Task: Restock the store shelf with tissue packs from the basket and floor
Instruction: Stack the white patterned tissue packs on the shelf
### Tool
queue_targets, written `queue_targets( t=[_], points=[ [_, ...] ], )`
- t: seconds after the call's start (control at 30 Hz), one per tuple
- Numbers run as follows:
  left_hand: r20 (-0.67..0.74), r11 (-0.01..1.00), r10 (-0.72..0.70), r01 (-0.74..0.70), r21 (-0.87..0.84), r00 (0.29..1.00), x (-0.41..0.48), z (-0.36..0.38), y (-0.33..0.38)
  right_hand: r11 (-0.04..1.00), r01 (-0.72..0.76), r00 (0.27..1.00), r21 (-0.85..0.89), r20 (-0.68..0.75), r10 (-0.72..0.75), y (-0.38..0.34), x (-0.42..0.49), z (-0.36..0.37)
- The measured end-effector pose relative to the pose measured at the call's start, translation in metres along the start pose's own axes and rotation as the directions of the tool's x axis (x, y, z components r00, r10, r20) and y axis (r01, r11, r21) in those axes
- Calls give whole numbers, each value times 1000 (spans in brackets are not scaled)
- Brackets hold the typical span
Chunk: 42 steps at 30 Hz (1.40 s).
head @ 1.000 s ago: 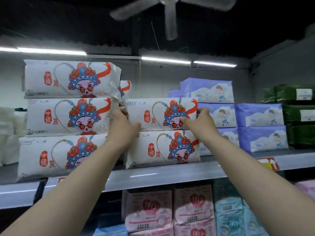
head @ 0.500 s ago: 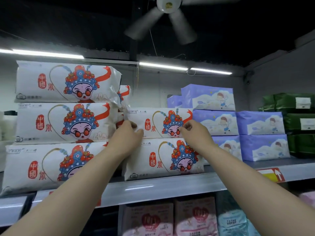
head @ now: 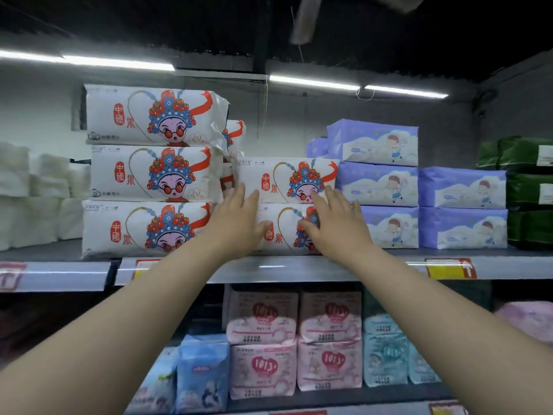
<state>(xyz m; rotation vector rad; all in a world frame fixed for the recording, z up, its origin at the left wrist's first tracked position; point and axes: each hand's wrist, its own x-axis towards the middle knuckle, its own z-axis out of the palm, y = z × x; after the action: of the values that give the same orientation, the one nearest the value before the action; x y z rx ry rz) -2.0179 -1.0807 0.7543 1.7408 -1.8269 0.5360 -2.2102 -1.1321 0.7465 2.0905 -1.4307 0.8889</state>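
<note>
From the bottom corners of the frame two bare forearms rise toward the middle, and between them, on the lower level, stand pink packs in two rows, with blue packs to their left and teal packs to their right. At the centre the left hand and the right hand lie flat, fingers straight and spread, gripping nothing. Both are laid on the front of a two-high pile of white packs printed with a cartoon opera mask. The left palm covers the left end of the lower tissue pack and its fingertips reach over the seam onto the upper tissue pack. The right palm covers the lower pack's right part, over the printed mask, and its fingers reach the upper pack's bottom edge. A strip of the lower pack's front shows between the two hands. That pile sits at the front of the grey shelf, whose edge carries a yellow price tag at the right. Just left of the pile is a stack of three of the same packs, one pack taller. Purple packs stand against the pile's right side, with green packs at the right edge of the frame. Plain white bundles sit at the left edge. Behind, tube lights run along a pale wall, and a blurred fan blade hangs from the dark ceiling.
</note>
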Motion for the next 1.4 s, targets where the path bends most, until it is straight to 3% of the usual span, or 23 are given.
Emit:
queue_targets(
  t=[0.1,0.33,0.57,0.73,0.83,1.1,1.23,1.4],
  points=[
    [80,996,-15,8,89,997,-29,-2,6,994,108,993,5,41,-108,0,-32,1],
    [220,985,-91,55,163,971,-116,-6,19,972,197,955,126,199,-219,-10,-109,5],
    [350,953,-271,199,229,896,-220,-10,-2,933,258,879,252,340,-335,-60,-176,24],
    [415,894,-434,327,306,800,-297,-20,-43,873,338,801,351,379,-463,-128,-212,41],
    [456,855,-515,401,328,725,-350,-26,-74,824,388,740,413,393,-545,-179,-239,52],
    [508,687,-718,603,405,477,-509,-55,-171,672,465,496,577,458,-737,-357,-334,77],
    [484,570,-801,695,439,351,-602,-76,-223,570,513,365,642,438,-822,-457,-397,79],
    [455,369,-880,798,476,136,-724,-98,-274,437,567,181,698,413,-893,-568,-488,81]
  ],
)
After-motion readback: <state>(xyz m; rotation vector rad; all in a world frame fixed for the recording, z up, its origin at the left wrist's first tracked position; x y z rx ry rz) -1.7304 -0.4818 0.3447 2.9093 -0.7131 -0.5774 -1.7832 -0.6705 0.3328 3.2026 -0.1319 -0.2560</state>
